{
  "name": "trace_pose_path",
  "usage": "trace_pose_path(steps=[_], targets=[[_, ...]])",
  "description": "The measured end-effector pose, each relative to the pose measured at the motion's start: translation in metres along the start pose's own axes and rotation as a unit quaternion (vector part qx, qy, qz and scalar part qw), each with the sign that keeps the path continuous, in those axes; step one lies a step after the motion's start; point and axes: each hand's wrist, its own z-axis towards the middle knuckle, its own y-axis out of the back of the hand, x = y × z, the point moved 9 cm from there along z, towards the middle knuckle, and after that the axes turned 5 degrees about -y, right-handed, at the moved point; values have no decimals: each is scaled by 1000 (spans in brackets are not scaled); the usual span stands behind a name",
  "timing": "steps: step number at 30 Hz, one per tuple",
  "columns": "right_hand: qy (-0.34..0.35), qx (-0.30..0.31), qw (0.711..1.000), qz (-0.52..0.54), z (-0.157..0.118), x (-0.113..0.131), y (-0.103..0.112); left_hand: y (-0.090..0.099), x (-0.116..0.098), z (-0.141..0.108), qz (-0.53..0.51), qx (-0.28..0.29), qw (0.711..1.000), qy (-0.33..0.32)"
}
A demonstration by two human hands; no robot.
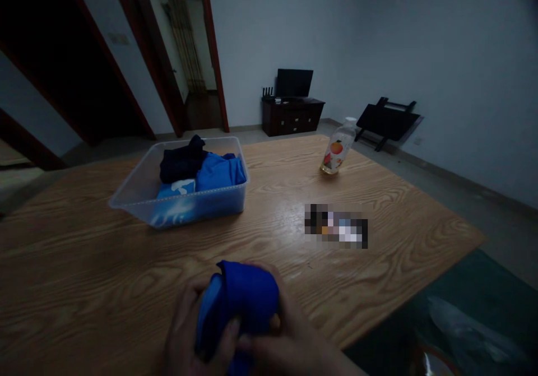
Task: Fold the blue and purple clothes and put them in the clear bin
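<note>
While the wooden worktop [105, 286] carries a clear bin [138, 194] of folded clothes, a bottle [338, 147] stands well apart, and left hand [189, 337] and right hand [290, 339] fingers clutch a blue cloth [246, 300] at its near edge.

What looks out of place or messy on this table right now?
Nothing is spilled or damaged. The bottle stands upright on the table; clothes sit bunched in the plastic bin. Both hands grip a rolled blue cloth.

Probably a home: television [294, 82] on cabinet [292, 116], doorways.
</note>
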Motion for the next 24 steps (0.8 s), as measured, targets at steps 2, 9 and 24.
trace_pose_path(steps=[2,9,24], targets=[[17,-50,999,-11,1,-3,7,1,-8,5,-49,-14,998,-28],[28,-8,969,-244,6,-6,13,-21,10,4,-69,95,983,140],[228,-58,796,-558,-4,-6,61,115,-111,288,268,75,958,-64]])
